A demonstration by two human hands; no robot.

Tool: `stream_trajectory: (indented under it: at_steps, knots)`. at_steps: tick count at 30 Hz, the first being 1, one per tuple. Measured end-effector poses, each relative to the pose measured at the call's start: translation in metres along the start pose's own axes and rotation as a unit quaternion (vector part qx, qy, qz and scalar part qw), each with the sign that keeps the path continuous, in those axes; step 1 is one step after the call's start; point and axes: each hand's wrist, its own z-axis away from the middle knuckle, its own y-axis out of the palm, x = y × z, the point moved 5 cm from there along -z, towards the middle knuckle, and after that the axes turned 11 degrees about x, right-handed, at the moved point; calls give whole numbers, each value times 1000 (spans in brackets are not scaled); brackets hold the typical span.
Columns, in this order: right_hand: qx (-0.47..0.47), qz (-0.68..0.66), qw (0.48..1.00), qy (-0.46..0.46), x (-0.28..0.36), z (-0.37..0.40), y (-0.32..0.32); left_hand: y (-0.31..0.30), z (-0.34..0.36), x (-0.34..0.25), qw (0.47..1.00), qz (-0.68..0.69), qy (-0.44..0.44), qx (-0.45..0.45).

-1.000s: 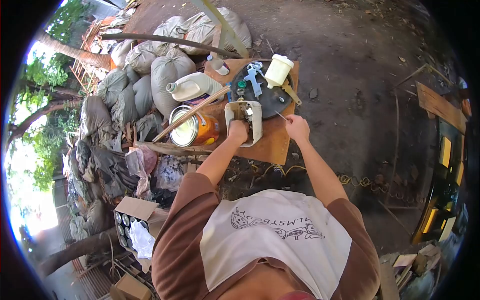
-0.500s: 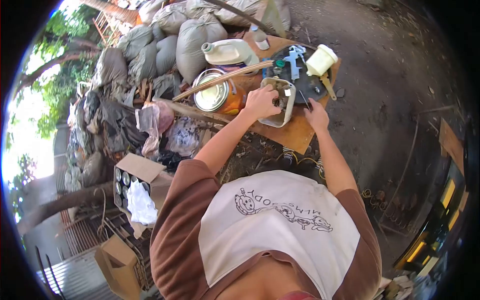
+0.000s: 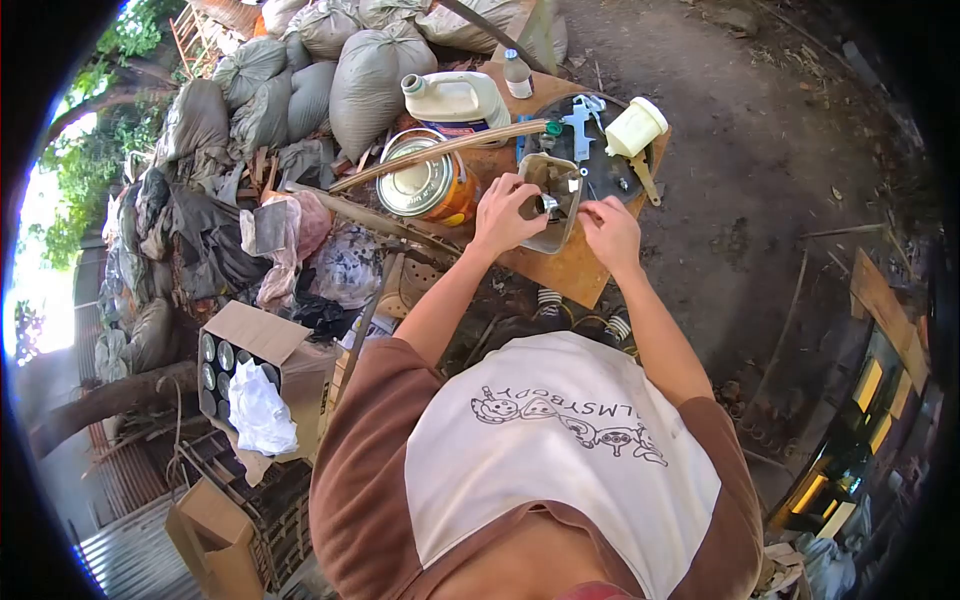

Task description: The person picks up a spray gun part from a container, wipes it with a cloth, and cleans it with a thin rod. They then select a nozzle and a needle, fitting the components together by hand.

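My left hand [image 3: 507, 213] is over a cut-open plastic container [image 3: 548, 243], its fingers pinched around a small shiny metal part [image 3: 547, 203]. Just right of the container, my right hand [image 3: 611, 236] has thumb and fingers pressed together around a thin dark rod [image 3: 591, 190], most of it hidden by the fingers. Past the container, a light blue spray gun body [image 3: 580, 128] lies on a round dark tray [image 3: 612, 172]. A whitish plastic cup [image 3: 636, 128] is tipped at the tray's right side, near a flat yellowish tool [image 3: 645, 182].
Left of the container stand a paint can [image 3: 420, 180] and a white jug [image 3: 452, 100], with wooden sticks [image 3: 440, 150] lying across the can. A small bottle [image 3: 518, 75] stands at the board's far edge. Filled sacks [image 3: 375, 90] and an open carton of cans [image 3: 250, 345] are leftward.
My left hand has lifted slightly, and the metal part now shows in its fingers. My right hand has moved left, closer to the container. The whole view has shifted a little.
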Motion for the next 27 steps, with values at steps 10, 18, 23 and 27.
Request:
stream_trajectory:
  at_steps: [10,18,23,27]
  knots:
    - [63,200,964,-162,47,-31,14,2,13,15,992,103,-37,-58]
    - [108,304,905,-278,70,-39,21,-2,13,11,999,50,9,2]
    - [138,314,893,-292,81,-46,21,-2,13,8,999,27,29,-13]
    - [148,310,890,-300,92,-48,20,-3,16,9,997,41,38,-45]
